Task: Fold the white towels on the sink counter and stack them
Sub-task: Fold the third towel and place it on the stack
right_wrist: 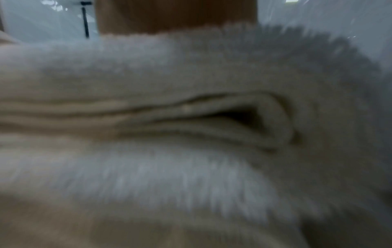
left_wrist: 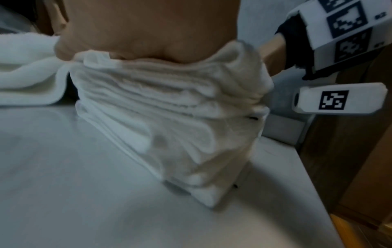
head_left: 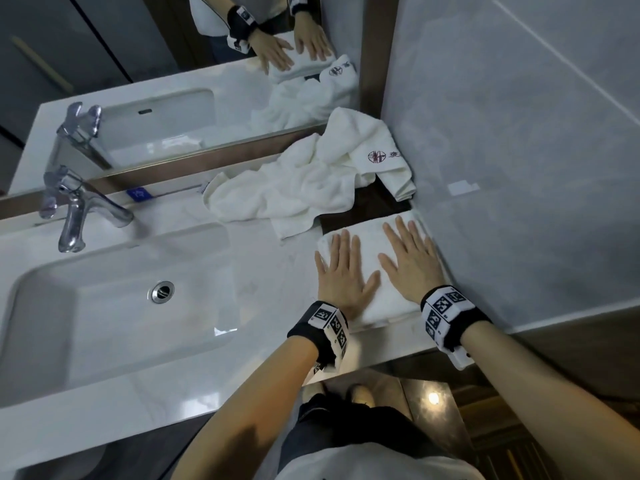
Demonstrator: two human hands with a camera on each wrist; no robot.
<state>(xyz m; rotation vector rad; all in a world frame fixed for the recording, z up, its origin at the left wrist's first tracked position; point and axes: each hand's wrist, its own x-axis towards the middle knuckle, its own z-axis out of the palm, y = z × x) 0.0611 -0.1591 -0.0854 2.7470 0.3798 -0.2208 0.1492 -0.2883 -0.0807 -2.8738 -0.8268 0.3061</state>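
The right wrist view is very blurry. It shows only fuzzy white cloth up close, with a dark gap between the folds of the stack (right_wrist: 191,117), and a bit of the right hand (right_wrist: 176,16) at the top. The fingers are cut off there. The left wrist view is blurry too, and the left hand (left_wrist: 148,30) shows only as a palm on top of the cloth.

The head view shows both hands whole. The left hand (head_left: 341,271) and right hand (head_left: 410,261) lie flat, side by side, with fingers straight and a little spread, pressing down on the stack (head_left: 372,252). Only the left wrist view shows the side of the stack (left_wrist: 169,117): many folded layers, one on top of another.

The stack is white and sits at the right end of the counter (head_left: 263,258), next to the wall (head_left: 519,150). Behind it lies a loose towel (head_left: 294,188), all crumpled. Another towel (head_left: 381,157) with a red mark leans in the corner by the mirror (head_left: 173,81). A dark patch shows between these and the stack; I cannot tell what it is. The sink (head_left: 114,306) and tap (head_left: 76,209) are to the left.
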